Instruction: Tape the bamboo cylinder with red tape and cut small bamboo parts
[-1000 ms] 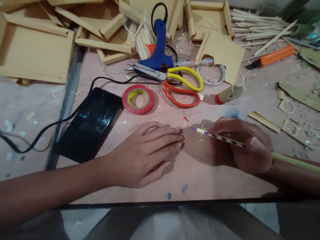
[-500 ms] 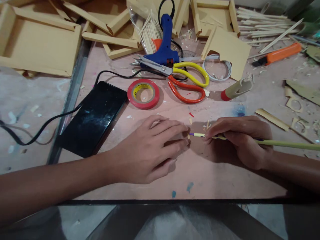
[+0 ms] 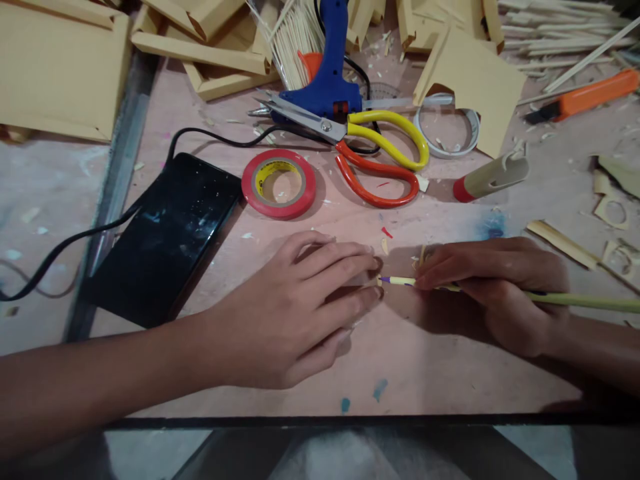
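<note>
My right hand (image 3: 505, 287) is closed round a thin yellow-green brush (image 3: 590, 302) with a purple tip, which points left. That tip touches or nearly touches a tiny pale piece (image 3: 379, 281) on the table (image 3: 400, 373). At the piece's left side are the fingertips of my left hand (image 3: 310, 300), which rests palm down with its fingers slightly apart. Whether the fingertips pinch the piece I cannot tell. Red tape (image 3: 305, 193) lies beyond my left hand, beside scissors (image 3: 383, 189) with yellow and red handles.
A black phone (image 3: 165, 233) lies at the left by a cable. Behind are a blue glue gun (image 3: 325, 93), cardboard trays (image 3: 55, 67), sticks (image 3: 560, 33), an orange cutter (image 3: 595, 93), a white tape ring (image 3: 423, 133) and a red-ended tube (image 3: 493, 177). Scraps lie around.
The view has shifted and come a little closer, so the objects at the back sit higher. Both hands keep nearly the same pose, with the brush tip still at the small piece.
</note>
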Motion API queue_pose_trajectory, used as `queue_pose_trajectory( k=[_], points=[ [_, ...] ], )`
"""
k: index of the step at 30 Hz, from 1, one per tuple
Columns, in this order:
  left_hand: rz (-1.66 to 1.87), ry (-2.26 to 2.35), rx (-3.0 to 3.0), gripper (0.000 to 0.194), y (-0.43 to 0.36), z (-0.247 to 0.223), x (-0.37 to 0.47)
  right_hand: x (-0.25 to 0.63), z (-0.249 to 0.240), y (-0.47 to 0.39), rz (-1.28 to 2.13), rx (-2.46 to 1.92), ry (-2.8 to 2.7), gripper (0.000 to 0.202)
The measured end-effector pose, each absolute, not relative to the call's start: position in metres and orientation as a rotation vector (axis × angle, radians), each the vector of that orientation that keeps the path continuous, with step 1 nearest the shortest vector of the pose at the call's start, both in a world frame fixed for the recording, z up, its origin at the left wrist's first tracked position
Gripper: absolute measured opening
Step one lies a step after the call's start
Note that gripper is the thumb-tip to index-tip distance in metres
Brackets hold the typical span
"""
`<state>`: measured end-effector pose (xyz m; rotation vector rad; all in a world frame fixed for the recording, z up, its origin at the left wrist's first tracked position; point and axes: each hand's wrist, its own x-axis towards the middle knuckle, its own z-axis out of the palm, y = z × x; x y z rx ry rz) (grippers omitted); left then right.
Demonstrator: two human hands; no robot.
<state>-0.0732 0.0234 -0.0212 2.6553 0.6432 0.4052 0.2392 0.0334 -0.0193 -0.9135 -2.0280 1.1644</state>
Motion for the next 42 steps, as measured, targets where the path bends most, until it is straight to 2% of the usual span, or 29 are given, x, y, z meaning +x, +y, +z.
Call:
queue_pose_trajectory(
  k=[6, 42],
  points=[
    [0.395, 0.654, 2.653, 0.040, 0.0238, -0.0214, -0.0726, 0.2404, -0.0188, 0.0300, 1.154, -1.017, -1.995, 0.035],
    [0.407, 0.633, 2.673, 0.042, 0.0241, -0.0241, -0.0729, 0.2412, -0.0159, 0.0304, 1.152, -0.999, -2.001, 0.036]
  ],
)
